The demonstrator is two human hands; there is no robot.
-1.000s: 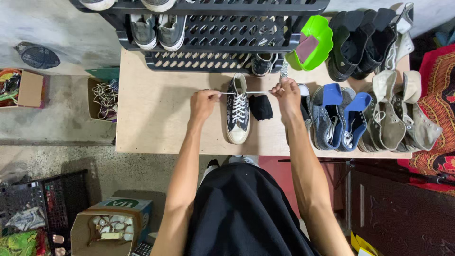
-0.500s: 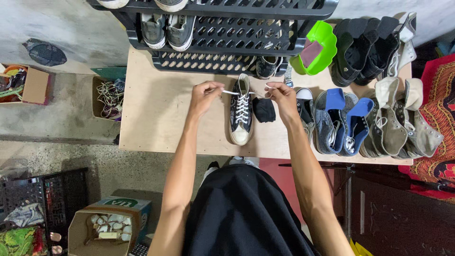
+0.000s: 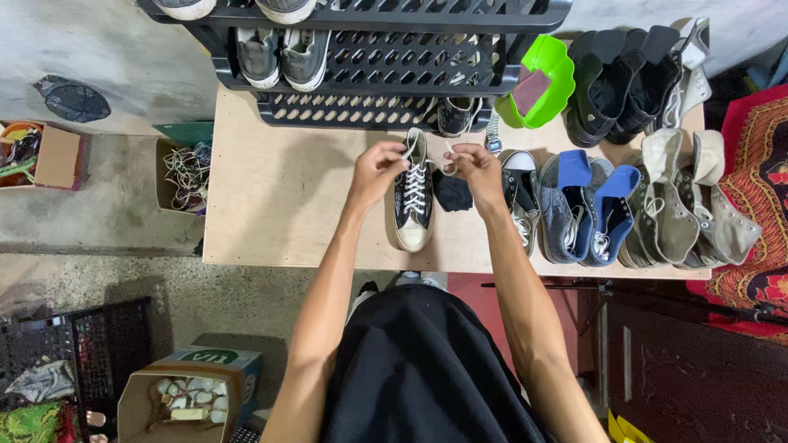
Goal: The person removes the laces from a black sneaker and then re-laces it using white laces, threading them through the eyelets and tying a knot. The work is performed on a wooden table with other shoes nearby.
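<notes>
Left hand (image 3: 379, 166) pinches one white lace end just left of the shoe's collar, fingers closed tight on it; right hand (image 3: 474, 166) grips the other lace end on the far side, fingers curled shut. Between them sits the black high-top sneaker (image 3: 413, 197), toe toward the person, sole down on the wooden table (image 3: 279, 205). A dark sock (image 3: 452, 193) lies just beside it, blue sneakers (image 3: 587, 205) further right, black shoe rack (image 3: 377, 61) behind.

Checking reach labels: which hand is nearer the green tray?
Right. The right hand is just below-left of the green tray; the left hand is farther left, past the black sneaker.
</notes>
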